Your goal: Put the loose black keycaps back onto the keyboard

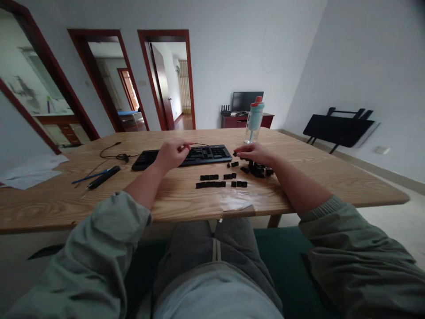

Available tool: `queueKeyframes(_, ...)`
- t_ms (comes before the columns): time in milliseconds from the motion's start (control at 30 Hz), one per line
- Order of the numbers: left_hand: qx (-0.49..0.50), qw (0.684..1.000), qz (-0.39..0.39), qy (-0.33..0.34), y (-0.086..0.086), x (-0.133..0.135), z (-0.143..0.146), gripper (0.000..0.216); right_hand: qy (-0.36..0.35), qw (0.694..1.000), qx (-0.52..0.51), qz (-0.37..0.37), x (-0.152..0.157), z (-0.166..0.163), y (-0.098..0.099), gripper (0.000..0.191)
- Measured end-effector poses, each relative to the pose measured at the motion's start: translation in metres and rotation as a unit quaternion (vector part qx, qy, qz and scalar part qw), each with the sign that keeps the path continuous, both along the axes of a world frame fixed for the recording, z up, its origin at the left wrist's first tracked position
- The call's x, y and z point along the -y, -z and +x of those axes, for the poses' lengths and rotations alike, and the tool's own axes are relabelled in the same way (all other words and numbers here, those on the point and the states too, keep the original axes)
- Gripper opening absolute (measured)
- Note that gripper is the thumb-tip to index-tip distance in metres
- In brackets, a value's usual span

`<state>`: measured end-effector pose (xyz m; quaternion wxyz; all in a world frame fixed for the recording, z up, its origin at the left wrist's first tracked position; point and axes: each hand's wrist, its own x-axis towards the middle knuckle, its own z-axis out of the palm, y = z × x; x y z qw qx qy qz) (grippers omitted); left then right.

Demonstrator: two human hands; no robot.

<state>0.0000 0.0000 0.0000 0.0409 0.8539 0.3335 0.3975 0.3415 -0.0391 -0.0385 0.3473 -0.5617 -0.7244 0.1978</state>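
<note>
**2 hands at work: keyboard (210, 154) on the table (299, 155), loose keys in rows and a heap**

In the head view, we see the left hand (171, 154) over the middle of the keyboard, its thumb and fingers drawn together at the tips. A thin dark rod (201, 144) juts from them toward the right; we take it to be pinched there, but cannot tell what it is.

The right hand (255, 153) is just past the keyboard's right end. Its thumb and fingertips are closed on 1 small black key (235, 154), while the heap (257, 169) of loose keys lies just below the palm, partly hidden by it.

The keyboard lies flat across the table, bare of caps in places as far as we can tell. Nearer us, black keys stand in 2 short rows, a back row (209, 177) and a front row (210, 184), each with a gap. A few more sit between them and the keyboard.

To the left we find a cable (116, 156), a blue pen (90, 176) beside a black pen (104, 177), and white paper (31, 172). A bottle (255, 119) stands upright behind the right hand.
</note>
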Motion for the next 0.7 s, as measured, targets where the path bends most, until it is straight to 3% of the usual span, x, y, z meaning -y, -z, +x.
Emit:
queueKeyframes(100, -0.012, 0.992, -0.125, -0.026, 0.020, -0.037, -0.014, 0.043, 0.005, 1.000, 0.000, -0.006, 0.004, -0.005, -0.002, 0.029)
queueKeyframes(233, -0.080, 0.979, -0.188, -0.012, 0.032, -0.043, -0.017, 0.042, 0.013, 1.000, 0.020, -0.010, 0.007, -0.006, -0.004, 0.030)
queueKeyframes(433, -0.099, 0.967, -0.237, -0.005, 0.039, -0.052, -0.017, 0.041, 0.059, 0.995, 0.072, 0.021, -0.004, 0.006, 0.005, 0.024)
queueKeyframes(700, -0.105, 0.962, -0.253, -0.009, 0.041, -0.053, -0.019, 0.042, 0.043, 0.980, 0.193, 0.026, -0.018, 0.012, 0.021, 0.016)
